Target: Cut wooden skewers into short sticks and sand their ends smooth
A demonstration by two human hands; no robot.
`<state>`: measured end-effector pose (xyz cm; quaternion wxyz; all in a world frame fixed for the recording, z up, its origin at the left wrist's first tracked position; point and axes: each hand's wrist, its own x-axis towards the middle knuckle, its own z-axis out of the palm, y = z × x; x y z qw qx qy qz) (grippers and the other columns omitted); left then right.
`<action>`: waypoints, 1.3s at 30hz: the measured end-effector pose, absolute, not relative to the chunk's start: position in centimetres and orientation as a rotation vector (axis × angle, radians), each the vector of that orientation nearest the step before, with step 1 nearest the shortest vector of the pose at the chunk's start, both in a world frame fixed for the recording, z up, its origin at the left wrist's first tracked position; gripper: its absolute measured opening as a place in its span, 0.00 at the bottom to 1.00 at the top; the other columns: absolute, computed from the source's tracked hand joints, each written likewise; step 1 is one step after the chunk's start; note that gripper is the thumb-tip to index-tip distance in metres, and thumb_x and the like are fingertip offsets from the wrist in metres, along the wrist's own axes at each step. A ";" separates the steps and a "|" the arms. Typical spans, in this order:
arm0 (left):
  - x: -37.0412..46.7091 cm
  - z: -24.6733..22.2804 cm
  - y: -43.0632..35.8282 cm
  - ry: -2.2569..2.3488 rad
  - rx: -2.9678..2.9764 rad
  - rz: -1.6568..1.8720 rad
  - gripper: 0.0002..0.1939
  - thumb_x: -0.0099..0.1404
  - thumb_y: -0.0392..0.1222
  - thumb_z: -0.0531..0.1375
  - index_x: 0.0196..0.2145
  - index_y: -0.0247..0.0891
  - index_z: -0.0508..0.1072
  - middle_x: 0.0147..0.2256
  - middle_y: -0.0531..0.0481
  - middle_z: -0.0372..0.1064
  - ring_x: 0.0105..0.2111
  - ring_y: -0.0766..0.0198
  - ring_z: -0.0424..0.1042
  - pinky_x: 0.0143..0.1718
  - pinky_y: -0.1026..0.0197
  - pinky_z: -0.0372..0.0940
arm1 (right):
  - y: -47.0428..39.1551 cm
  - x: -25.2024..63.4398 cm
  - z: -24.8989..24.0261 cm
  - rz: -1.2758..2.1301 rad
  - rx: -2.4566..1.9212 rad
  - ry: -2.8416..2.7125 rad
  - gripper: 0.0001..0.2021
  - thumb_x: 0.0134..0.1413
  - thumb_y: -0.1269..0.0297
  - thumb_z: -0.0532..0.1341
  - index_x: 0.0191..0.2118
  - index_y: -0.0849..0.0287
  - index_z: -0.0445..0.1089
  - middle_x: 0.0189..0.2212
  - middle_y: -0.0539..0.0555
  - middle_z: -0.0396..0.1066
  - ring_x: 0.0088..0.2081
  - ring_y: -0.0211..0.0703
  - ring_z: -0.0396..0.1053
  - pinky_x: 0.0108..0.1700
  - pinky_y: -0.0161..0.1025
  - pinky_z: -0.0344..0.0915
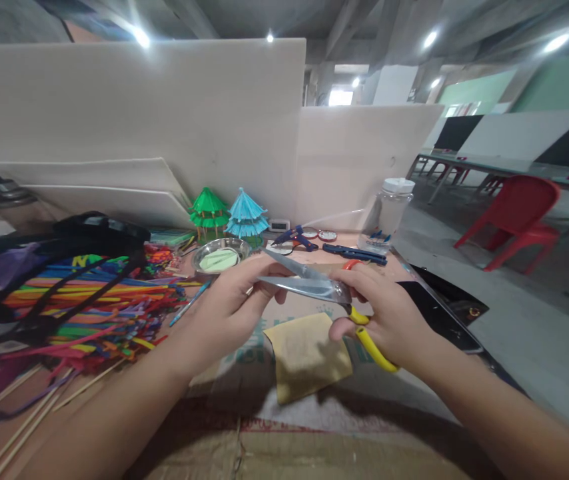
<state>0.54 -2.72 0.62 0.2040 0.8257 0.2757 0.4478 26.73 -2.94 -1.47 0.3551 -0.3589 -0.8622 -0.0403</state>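
A pair of scissors [309, 285] with yellow handles is in my right hand [382, 310], its fingers wrapped around the handles. The blades are parted and point left. At the blade tips, my left hand [237, 303] has its thumb and fingers pinched together; what they hold, if anything, is hidden behind the fingers and blades. Beneath both hands, a yellow paper square [309, 363] lies on a printed cardboard sheet [234, 380], its edges slightly curled.
Colourful pipe cleaners [99, 300] cover the left side, near wooden sticks [24, 427]. Behind stand a metal bowl [197, 260], green [208, 210] and blue [246, 213] pagoda models, a glue gun [289, 235] and a clear jar [387, 213]. A dark phone-like slab [434, 313] lies right.
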 end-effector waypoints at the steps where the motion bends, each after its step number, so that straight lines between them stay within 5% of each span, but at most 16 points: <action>1: 0.5 0.6 -2.7 0.778 2.307 1.253 0.15 0.69 0.24 0.52 0.41 0.42 0.73 0.32 0.54 0.70 0.33 0.68 0.69 0.35 0.65 0.62 | -3.0 26.7 -1.4 -0.113 -0.930 -2.230 0.36 0.54 0.30 0.52 0.52 0.59 0.69 0.34 0.55 0.70 0.36 0.47 0.67 0.37 0.41 0.62; 6: 0.4 0.5 -2.7 0.773 2.350 1.281 0.12 0.68 0.24 0.53 0.35 0.39 0.69 0.35 0.52 0.71 0.33 0.67 0.69 0.35 0.65 0.63 | -3.1 26.7 -1.2 -0.139 -0.954 -2.256 0.37 0.54 0.30 0.52 0.52 0.61 0.69 0.35 0.56 0.69 0.36 0.47 0.67 0.37 0.42 0.63; 10: 0.4 0.5 -2.7 0.734 2.392 1.257 0.13 0.68 0.24 0.52 0.40 0.40 0.70 0.38 0.52 0.71 0.33 0.68 0.68 0.34 0.65 0.63 | -3.2 26.7 -1.0 -0.113 -0.940 -2.301 0.36 0.54 0.31 0.53 0.52 0.59 0.69 0.36 0.56 0.69 0.36 0.47 0.67 0.38 0.42 0.63; 15: 0.4 0.3 -2.8 0.788 2.382 1.240 0.11 0.69 0.26 0.52 0.35 0.39 0.69 0.33 0.52 0.69 0.33 0.66 0.68 0.34 0.63 0.61 | -3.3 26.8 -1.3 -0.131 -0.953 -2.270 0.33 0.57 0.32 0.53 0.48 0.60 0.72 0.30 0.54 0.70 0.32 0.44 0.66 0.36 0.40 0.63; 19: 1.0 0.2 -2.8 0.788 2.213 1.236 0.11 0.75 0.36 0.51 0.34 0.39 0.68 0.30 0.52 0.67 0.32 0.65 0.67 0.35 0.62 0.61 | -3.1 26.8 -1.6 -0.038 -1.015 -2.244 0.28 0.57 0.35 0.58 0.45 0.56 0.74 0.25 0.50 0.68 0.28 0.42 0.65 0.32 0.38 0.61; 24: 1.6 0.8 -2.6 0.621 1.898 1.286 0.11 0.76 0.48 0.53 0.42 0.39 0.71 0.28 0.54 0.63 0.30 0.67 0.64 0.32 0.64 0.60 | -2.4 26.8 -1.0 0.136 -1.092 -2.088 0.33 0.52 0.32 0.61 0.53 0.54 0.71 0.33 0.53 0.72 0.32 0.46 0.67 0.34 0.41 0.64; 39: 1.3 1.1 -2.7 0.714 2.014 1.341 0.07 0.73 0.45 0.58 0.42 0.42 0.74 0.39 0.50 0.74 0.40 0.63 0.73 0.41 0.63 0.67 | -2.5 26.6 -1.3 -0.065 -0.964 -2.214 0.41 0.50 0.26 0.51 0.54 0.58 0.69 0.37 0.58 0.72 0.37 0.49 0.69 0.38 0.45 0.65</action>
